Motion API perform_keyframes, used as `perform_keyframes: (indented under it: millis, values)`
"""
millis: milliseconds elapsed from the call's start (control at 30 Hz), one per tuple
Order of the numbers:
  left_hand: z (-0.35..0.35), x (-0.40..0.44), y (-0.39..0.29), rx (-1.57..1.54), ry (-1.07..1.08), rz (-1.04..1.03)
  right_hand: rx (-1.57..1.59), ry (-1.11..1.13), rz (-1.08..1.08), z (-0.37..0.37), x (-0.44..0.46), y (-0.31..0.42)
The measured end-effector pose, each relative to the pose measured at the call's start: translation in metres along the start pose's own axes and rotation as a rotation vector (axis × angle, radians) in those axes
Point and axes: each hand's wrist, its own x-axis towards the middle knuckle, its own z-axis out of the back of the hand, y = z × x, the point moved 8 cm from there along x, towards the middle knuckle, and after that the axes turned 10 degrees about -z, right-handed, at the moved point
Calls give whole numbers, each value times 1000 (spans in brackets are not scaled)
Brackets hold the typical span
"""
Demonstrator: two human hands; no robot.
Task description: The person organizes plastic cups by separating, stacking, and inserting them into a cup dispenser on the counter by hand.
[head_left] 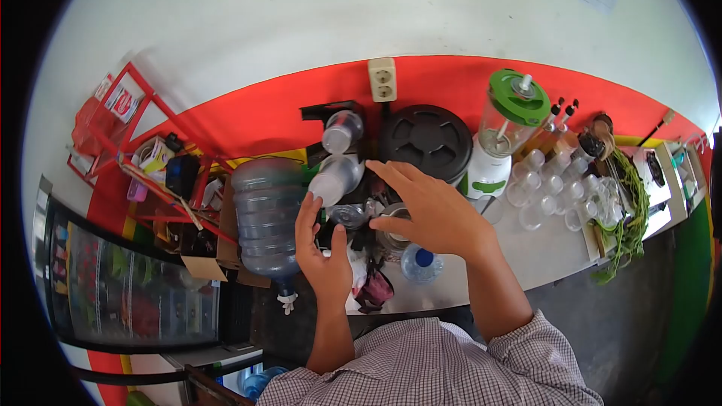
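Observation:
My left hand is raised with its fingers apart, its fingertips near a white-bottomed clear container. My right hand is spread over the counter, thumb and fingers wide apart, with nothing seen between them. Another clear container lies behind the first. Between my hands is a clear plastic bottle on its side. A glass jar is partly hidden under my right hand. Below it stands a bottle with a blue cap. A black round lid lies behind my right hand.
A large water jug and a red rack are at left. At right are a green-lidded blender, clear cups and leafy stems. The counter edge runs in front.

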Motion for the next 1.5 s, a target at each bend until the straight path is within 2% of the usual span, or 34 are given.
perform_keyframes:
  millis: [67, 233, 300, 433, 500, 567, 800, 867, 900, 967, 1000, 1067, 1167, 1300, 1500]
  values:
    - [-14, -5, -25, -16, 39, -51, 76, 86, -28, 7, -19, -24]
    - [-68, -22, -91, -67, 122, -220, 97, 141, -61, 33, -59, -85]
    - [-92, -27, -111, -69, 119, -251, 113, 264, -103, 42, -76, -106]
    - [-155, -42, -149, -105, 219, -321, 102, 280, -95, 67, -110, -157]
    - [-200, -56, -156, -97, 417, -321, 121, 288, -150, 79, -127, -186]
    - [-237, -71, -154, -124, 466, -284, 137, 309, -204, 90, -146, -218]
    - [-341, -134, -118, -88, 688, -59, 282, 159, -350, 111, -194, -353]
    - [-367, -158, -95, -84, 747, 143, 237, 88, -443, 119, -199, -383]
    - [-378, -168, -88, -84, 746, 149, 236, 94, -444, 118, -200, -392]
    - [-400, -194, -65, -101, 778, 247, 310, -121, -465, 123, -201, -416]
    - [-409, -204, -56, -99, 772, 248, 310, -117, -460, 114, -199, -426]
    - [-428, -231, -32, -124, 813, 357, 414, -307, -462, 106, -198, -451]
    - [-455, -263, 1, -161, 845, 459, 324, -379, -362, 86, -199, -465]
    - [-474, -278, 19, -143, 805, 514, 252, -343, -337, 62, -196, -473]
    - [-472, -293, 31, -160, 838, 629, 207, -297, -435, 46, -191, -485]
